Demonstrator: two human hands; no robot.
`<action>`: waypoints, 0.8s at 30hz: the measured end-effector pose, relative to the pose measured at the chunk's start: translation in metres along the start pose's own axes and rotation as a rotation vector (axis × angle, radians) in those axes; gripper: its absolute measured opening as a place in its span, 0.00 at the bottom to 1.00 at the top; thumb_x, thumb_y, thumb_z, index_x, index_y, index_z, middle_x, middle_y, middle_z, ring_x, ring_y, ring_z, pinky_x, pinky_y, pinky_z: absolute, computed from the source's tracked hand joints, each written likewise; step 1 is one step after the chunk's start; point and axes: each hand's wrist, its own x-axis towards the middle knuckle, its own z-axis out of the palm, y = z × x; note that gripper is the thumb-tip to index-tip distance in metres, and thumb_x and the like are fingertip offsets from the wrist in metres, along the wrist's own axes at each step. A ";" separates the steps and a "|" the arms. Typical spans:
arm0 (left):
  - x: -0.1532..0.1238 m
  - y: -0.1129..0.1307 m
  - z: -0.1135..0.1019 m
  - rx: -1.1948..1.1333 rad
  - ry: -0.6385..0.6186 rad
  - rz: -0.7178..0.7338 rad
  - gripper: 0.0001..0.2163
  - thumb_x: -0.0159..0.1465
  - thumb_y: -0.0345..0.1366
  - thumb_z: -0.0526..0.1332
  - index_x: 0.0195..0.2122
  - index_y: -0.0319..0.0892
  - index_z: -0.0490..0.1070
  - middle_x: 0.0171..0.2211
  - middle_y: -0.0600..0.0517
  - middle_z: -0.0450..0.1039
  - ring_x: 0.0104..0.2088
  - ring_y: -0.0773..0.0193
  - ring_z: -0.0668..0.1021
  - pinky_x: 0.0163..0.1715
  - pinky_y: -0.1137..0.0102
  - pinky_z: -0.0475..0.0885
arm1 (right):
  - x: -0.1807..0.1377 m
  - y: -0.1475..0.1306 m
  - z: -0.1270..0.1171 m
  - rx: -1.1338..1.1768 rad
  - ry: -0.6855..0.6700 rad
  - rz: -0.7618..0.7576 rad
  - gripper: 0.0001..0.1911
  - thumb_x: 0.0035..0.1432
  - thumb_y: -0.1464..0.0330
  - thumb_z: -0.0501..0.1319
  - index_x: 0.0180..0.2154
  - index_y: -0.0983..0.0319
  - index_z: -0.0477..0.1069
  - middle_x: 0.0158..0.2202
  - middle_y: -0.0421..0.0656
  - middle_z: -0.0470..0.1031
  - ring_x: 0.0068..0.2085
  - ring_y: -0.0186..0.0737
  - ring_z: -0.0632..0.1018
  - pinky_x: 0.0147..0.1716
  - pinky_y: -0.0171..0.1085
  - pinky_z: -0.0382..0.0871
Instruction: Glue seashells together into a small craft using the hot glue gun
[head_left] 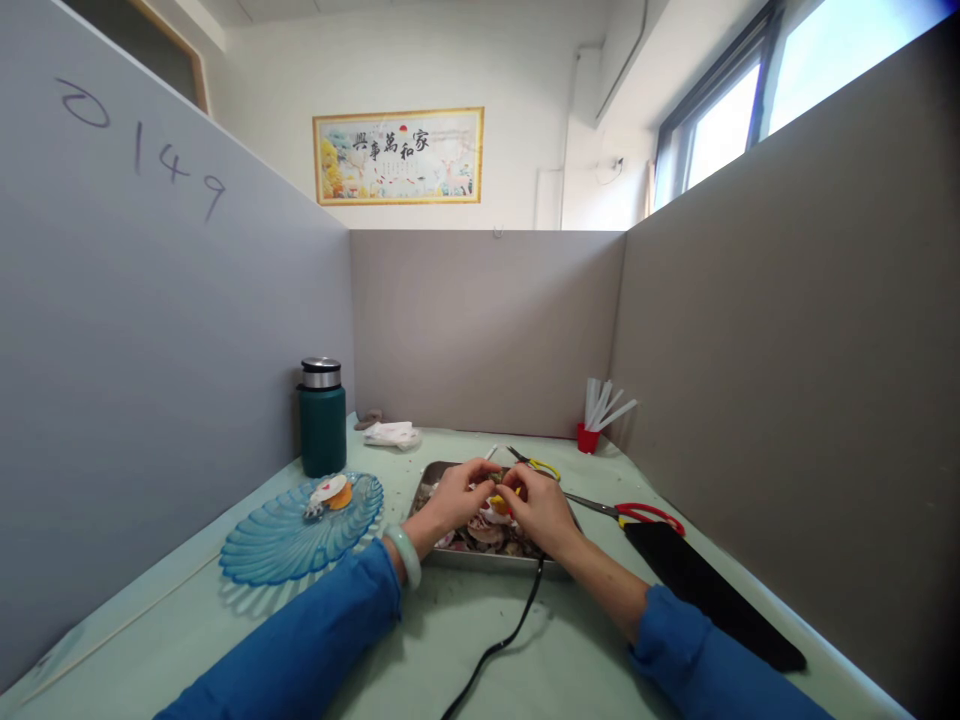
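My left hand (463, 497) and my right hand (538, 508) meet over a metal tray (480, 562) filled with shells (487, 535). The fingertips of both hands are pinched together around something small, mostly hidden by the fingers, that I cannot make out. Just below them a bit of a yellow and red object (500, 504) shows among the shells. A black cord (504, 645) runs from the tray's front edge toward me.
To the left, a blue scalloped plate (262, 545) bears a few small pieces, near a green bottle (322, 430). At right lie red-handled scissors (649, 513), yellow-handled pliers (544, 466) and a black flat object (712, 595). A red cup (588, 438) holds white sticks. Partitions enclose three sides.
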 end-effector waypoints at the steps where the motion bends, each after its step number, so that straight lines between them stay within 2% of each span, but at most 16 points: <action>1: 0.000 0.000 0.000 -0.003 -0.006 -0.006 0.14 0.58 0.33 0.56 0.44 0.40 0.71 0.41 0.48 0.75 0.41 0.62 0.75 0.41 0.70 0.70 | 0.000 0.000 0.000 0.000 0.001 0.001 0.06 0.54 0.66 0.57 0.28 0.61 0.68 0.25 0.39 0.74 0.26 0.35 0.72 0.27 0.32 0.60; 5: 0.000 -0.001 0.000 -0.005 -0.010 -0.015 0.15 0.57 0.30 0.56 0.45 0.40 0.71 0.42 0.48 0.74 0.41 0.62 0.75 0.41 0.69 0.70 | 0.000 0.000 0.000 -0.002 0.005 -0.002 0.05 0.54 0.66 0.57 0.28 0.61 0.68 0.25 0.39 0.73 0.27 0.35 0.72 0.27 0.31 0.60; 24: 0.000 0.000 0.001 0.028 0.028 0.000 0.12 0.58 0.33 0.56 0.42 0.40 0.73 0.38 0.48 0.75 0.38 0.62 0.75 0.37 0.71 0.71 | 0.000 -0.001 -0.001 -0.013 -0.005 -0.018 0.05 0.53 0.67 0.57 0.28 0.61 0.68 0.25 0.39 0.73 0.26 0.35 0.72 0.26 0.32 0.60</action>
